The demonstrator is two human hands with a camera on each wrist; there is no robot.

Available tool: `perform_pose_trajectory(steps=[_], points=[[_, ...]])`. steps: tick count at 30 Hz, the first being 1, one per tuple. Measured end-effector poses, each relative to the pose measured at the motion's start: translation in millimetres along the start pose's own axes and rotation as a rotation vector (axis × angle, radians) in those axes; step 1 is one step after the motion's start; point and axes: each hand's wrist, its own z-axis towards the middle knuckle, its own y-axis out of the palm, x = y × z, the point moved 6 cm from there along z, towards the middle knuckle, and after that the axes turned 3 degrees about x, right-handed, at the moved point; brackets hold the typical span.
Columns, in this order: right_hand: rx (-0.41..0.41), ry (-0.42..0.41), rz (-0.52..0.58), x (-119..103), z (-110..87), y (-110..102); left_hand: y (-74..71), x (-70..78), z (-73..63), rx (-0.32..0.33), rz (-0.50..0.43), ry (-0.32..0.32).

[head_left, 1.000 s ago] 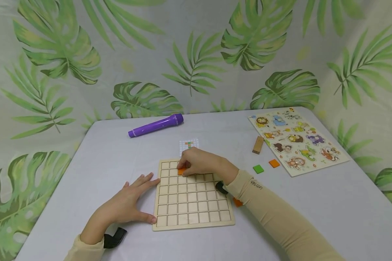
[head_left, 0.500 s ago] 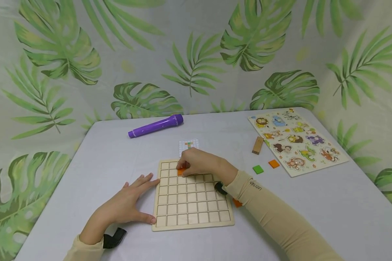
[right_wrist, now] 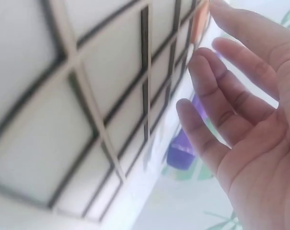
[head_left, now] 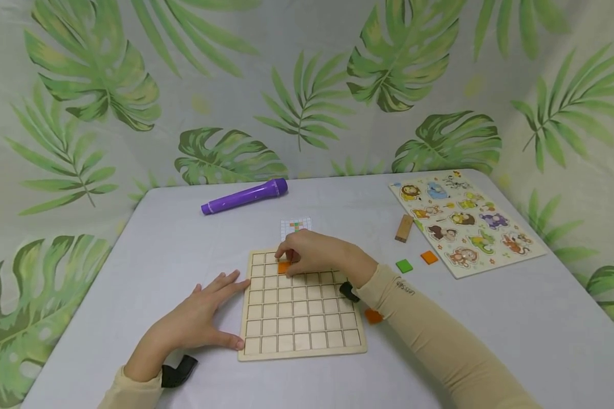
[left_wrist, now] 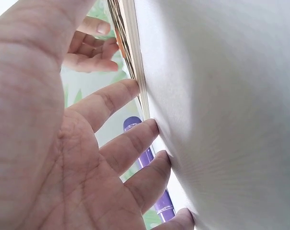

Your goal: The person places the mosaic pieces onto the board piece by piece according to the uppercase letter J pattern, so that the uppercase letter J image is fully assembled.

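In the head view a pale wooden grid board point(head_left: 303, 355) lies on the table. An orange square tile point(head_left: 283, 268) sits in a cell near its top left. My right hand point(head_left: 312, 253) is over that tile, thumb at its lower right and index finger just beyond its upper left edge, the fingers apart. The right wrist view shows those fingers point(right_wrist: 207, 76) loosely bent beside the board. My left hand point(head_left: 199, 318) is spread along the board's left side, with thumb and index fingertip at the edge. A small printed pattern card point(head_left: 288, 227) lies behind the board, partly hidden by my right hand.
A green tile point(head_left: 404, 266) and an orange tile point(head_left: 429, 257) lie to the right, near a small wooden block point(head_left: 403, 228) and an animal puzzle board point(head_left: 465, 221). Another orange tile point(head_left: 373, 316) is beside my right sleeve. A purple toy microphone point(head_left: 244, 197) lies at the back.
My right index finger has lifted slightly up and left off the orange tile, so more of the tile shows. The left hand stays at the board's edge.
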Motion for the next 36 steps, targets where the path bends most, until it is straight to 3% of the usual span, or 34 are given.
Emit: perform_pose_trajectory(steps=[8, 19, 36], points=[[0.001, 0.046, 0.012, 17.3, -19.3, -20.1, 0.6, -3.0, 0.1, 0.003, 0.007, -0.003], [0.058, 0.157, -0.015, 49.7, -75.1, -56.9, -1.9, -0.8, -0.4, 0.013, 0.006, 0.003], [0.076, 0.346, 0.008, 102.6, -166.9, -62.6, 0.0, -1.6, 0.9, 0.008, -0.004, 0.008]])
